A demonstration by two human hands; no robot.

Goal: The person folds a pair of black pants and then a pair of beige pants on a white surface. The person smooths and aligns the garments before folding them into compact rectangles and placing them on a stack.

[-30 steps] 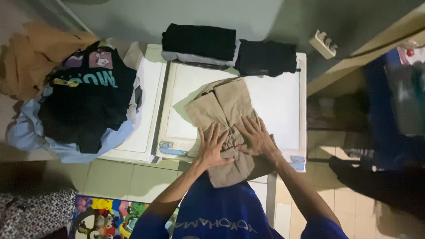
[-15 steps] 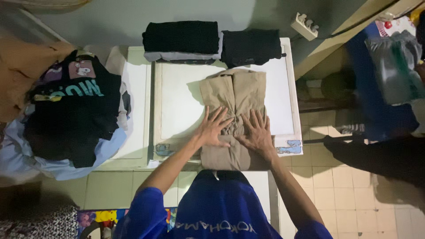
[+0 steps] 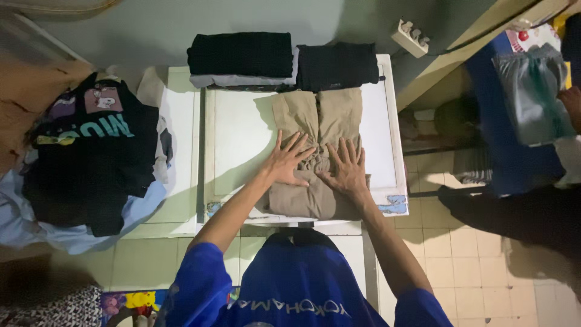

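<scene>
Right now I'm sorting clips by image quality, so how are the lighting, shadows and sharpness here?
Head view: dim room, light falling mainly on the white tabletop; both forearms cast soft shadows leftward; the tan folded cloth garment under the left hand and right hand is fairly sharp; corners fall dark, no glare.

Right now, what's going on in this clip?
A person in a blue shirt is pressing both palms flat on a tan garment, apparently trousers folded lengthwise, lying on a white table. The left hand and right hand sit side by side over its bunched middle. Two folded dark stacks sit at the table's far edge. A heap of unfolded clothes lies to the left.
</scene>
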